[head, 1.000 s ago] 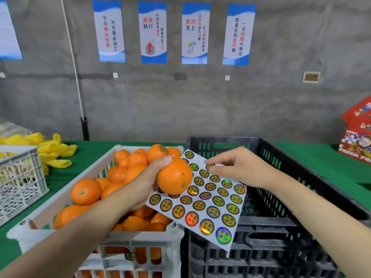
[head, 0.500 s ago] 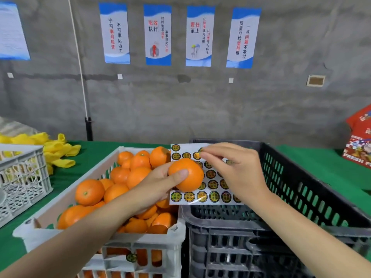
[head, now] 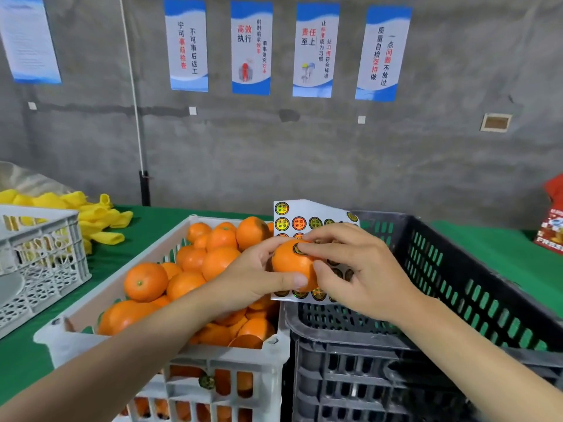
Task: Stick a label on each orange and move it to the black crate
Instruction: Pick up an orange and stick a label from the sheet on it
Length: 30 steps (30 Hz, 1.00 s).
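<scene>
One orange [head: 289, 266] mid-label: L hand [head: 253, 278] grips it, R hand [head: 359, 269] pinches it, pressing sticker [head: 298, 248] on. White crate [head: 237, 356] heaped; black crate [head: 350, 338] prob empty, floor partly hidden.

two hands [head: 253, 281] [head: 362, 269], one held orange [head: 291, 266], one label sheet [head: 307, 213], three crates [head: 219, 363] [head: 426, 345] [head: 45, 257], five posters [head: 186, 45] [head: 251, 48] [head: 315, 50] [head: 382, 53] [head: 30, 41]

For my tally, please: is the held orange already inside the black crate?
No, the left hand holds the orange up in the air.
</scene>
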Available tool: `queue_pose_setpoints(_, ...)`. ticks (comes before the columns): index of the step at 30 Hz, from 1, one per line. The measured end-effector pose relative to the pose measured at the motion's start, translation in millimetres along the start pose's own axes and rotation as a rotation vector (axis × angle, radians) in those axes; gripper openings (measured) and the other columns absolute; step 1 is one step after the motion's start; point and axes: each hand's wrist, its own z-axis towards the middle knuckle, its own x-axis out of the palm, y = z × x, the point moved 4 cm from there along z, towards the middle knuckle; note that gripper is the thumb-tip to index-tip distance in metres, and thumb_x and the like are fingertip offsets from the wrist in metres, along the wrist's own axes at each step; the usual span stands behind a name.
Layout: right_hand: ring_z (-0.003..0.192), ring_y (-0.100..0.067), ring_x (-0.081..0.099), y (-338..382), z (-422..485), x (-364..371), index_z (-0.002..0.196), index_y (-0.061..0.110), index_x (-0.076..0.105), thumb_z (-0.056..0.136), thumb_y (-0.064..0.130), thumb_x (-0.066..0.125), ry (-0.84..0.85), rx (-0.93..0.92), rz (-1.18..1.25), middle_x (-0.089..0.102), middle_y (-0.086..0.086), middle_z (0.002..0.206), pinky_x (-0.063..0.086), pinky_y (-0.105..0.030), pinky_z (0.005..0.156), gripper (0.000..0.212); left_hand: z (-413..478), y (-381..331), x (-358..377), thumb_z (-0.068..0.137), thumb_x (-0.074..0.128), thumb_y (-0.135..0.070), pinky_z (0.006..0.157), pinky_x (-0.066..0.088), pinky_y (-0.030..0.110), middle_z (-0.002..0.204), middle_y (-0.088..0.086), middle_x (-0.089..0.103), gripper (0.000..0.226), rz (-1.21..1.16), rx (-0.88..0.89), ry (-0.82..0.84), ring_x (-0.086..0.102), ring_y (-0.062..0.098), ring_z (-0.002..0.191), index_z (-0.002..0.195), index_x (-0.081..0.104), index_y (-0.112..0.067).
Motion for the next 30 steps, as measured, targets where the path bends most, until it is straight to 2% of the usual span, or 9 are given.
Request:
queue_pose_setpoints(10, 0.116, -0.026, 0.062, 8, -4, 2, 0.133, 0.018, 0.063, 0.088, 0.031, 0.053, 0.186, -0.195, -0.318, 0.053, -0.005, 0.145, 0.052, -0.042, 0.088, 0.048, -1, -1, 0, 0.073, 0.079, -0.02, 0.101, 0.052, 0.044, 0.127, 0.021, 0.066, 0.065, -0.074, 0.073, 0.001, 0.062, 0.036, 0.119, 0.131, 0.055, -0.003)
queue_pose_setpoints(14, 0.125, -0.023, 0.056, 3, -7, 9, 0.144, 0.024, 0.051, 0.085, 0.04, 0.061, 0.261, -0.156, -0.307, 0.045, -0.001, 0.152, 0.053, -0.042, 0.089, 0.061, -1, -2, 0, 0.078, 0.076, -0.017, 0.094, 0.056, 0.038, 0.124, 0.017, 0.068, 0.056, -0.108, 0.092, 0.001, 0.065, 0.033, 0.116, 0.129, 0.058, -0.006)
queue_pose_setpoints(17, 0.127, -0.023, 0.055, -2, -6, 13, 0.15, 0.029, 0.036, 0.089, 0.055, 0.058, 0.338, -0.101, -0.319, 0.038, 0.002, 0.156, 0.055, -0.043, 0.09, 0.07, 0, 0, 0, 0.074, 0.084, -0.029, 0.093, 0.056, 0.038, 0.123, 0.016, 0.069, 0.066, -0.096, 0.096, -0.003, 0.066, 0.033, 0.116, 0.13, 0.057, -0.007)
queue_pose_setpoints(19, 0.126, -0.02, 0.056, -2, -4, 12, 0.148, 0.027, 0.04, 0.089, 0.056, 0.06, 0.28, -0.101, -0.299, 0.042, 0.003, 0.153, 0.055, -0.041, 0.091, 0.069, 0, 0, -1, 0.067, 0.088, -0.049, 0.083, 0.059, 0.035, 0.116, 0.014, 0.072, 0.079, -0.08, 0.078, -0.028, 0.07, 0.029, 0.107, 0.128, 0.059, -0.008)
queue_pose_setpoints(21, 0.13, -0.006, 0.048, -4, -3, 6, 0.146, 0.033, 0.042, 0.086, 0.057, 0.064, 0.175, 0.002, -0.136, 0.041, 0.013, 0.151, 0.05, -0.029, 0.098, 0.069, -1, 0, -3, 0.061, 0.085, -0.064, 0.077, 0.061, 0.038, 0.111, 0.011, 0.074, 0.083, -0.099, 0.046, -0.063, 0.072, 0.027, 0.101, 0.123, 0.064, -0.013)
queue_pose_setpoints(23, 0.129, 0.007, 0.041, -13, -4, -3, 0.143, 0.045, 0.037, 0.081, 0.062, 0.066, 0.027, 0.187, 0.006, 0.037, 0.028, 0.146, 0.043, -0.016, 0.098, 0.071, 0, -2, -7, 0.064, 0.079, -0.07, 0.086, 0.059, 0.043, 0.117, 0.009, 0.073, 0.07, -0.126, 0.023, -0.148, 0.071, 0.027, 0.107, 0.117, 0.072, -0.025)
queue_pose_setpoints(26, 0.106, 0.006, 0.05, -34, -10, -17, 0.136, 0.047, 0.039, 0.075, 0.063, 0.067, -0.173, 0.473, -0.065, 0.045, 0.028, 0.134, 0.042, -0.012, 0.08, 0.07, 1, -6, -17, 0.086, 0.072, -0.038, 0.082, 0.06, 0.028, 0.118, 0.002, 0.073, 0.027, -0.067, 0.089, -0.376, 0.072, 0.012, 0.103, 0.111, 0.073, -0.028)
queue_pose_setpoints(28, 0.092, -0.006, 0.051, -54, -18, -21, 0.131, 0.042, 0.043, 0.071, 0.061, 0.07, -0.072, 0.709, -0.249, 0.053, 0.014, 0.126, 0.042, -0.024, 0.07, 0.069, -2, -8, -16, 0.097, 0.062, -0.013, 0.076, 0.057, 0.017, 0.117, -0.015, 0.07, 0.025, 0.08, 0.166, -0.438, 0.069, -0.003, 0.097, 0.114, 0.068, -0.03)
queue_pose_setpoints(30, 0.086, -0.015, 0.056, -72, -28, -18, 0.129, 0.033, 0.045, 0.069, 0.058, 0.073, 0.223, 0.91, -0.385, 0.057, 0.005, 0.115, 0.046, -0.031, 0.069, 0.07, -7, -9, -15, 0.101, 0.054, -0.009, 0.075, 0.057, 0.017, 0.119, -0.03, 0.065, 0.033, 0.225, 0.219, -0.435, 0.065, -0.006, 0.106, 0.113, 0.065, -0.037)
